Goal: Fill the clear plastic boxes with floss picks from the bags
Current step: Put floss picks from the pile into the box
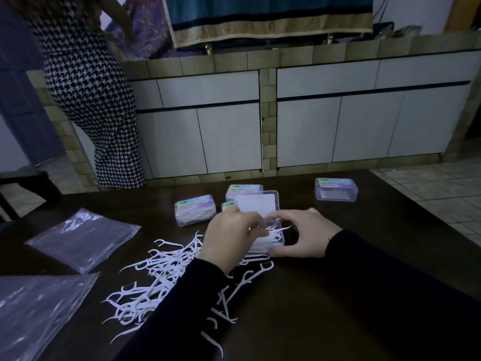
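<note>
two hands (263,235) at open box (270,238); loose picks (156,277), bags (83,238) left.

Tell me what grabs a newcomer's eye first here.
The white floss picks sprawl in a loose heap on the dark table, left of centre. Just beyond them, the left hand and right hand work at an open clear box stuffed with picks. Two shiny plastic bags lie at the left.

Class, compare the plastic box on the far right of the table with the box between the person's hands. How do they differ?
The far-right box is closed; the box between the hands has its lid raised. The far-right box stands alone, untouched; the other is held by the right hand while the left hand loads picks. Both are clear plastic.
</note>
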Motion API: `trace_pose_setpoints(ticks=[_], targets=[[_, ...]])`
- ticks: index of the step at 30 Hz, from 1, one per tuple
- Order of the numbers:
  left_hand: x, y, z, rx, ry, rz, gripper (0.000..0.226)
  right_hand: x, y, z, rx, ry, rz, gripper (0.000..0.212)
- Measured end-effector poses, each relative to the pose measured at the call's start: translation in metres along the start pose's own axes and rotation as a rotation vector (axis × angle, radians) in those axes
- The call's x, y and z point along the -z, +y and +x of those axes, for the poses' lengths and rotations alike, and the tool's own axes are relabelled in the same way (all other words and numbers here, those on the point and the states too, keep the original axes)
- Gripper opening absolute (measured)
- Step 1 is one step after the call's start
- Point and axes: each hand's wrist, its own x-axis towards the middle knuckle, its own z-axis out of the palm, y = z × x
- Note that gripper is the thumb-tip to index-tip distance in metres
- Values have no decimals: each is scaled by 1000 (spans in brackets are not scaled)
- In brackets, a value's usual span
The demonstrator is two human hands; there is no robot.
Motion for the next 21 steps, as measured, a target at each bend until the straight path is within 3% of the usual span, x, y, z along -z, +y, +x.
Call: trace_pose_setpoints(ticks=[3,10,21], targets=[[-3,1,0,62,-63,-102,14,2,-3,-2,23,4,-14,76],[-4,6,-1,-59,-306,-52,33,3,-3,-3,72,25,41,72],[10,-6,0,-76,-303,58,29,3,-5,-3,18,-2,-25,78]])
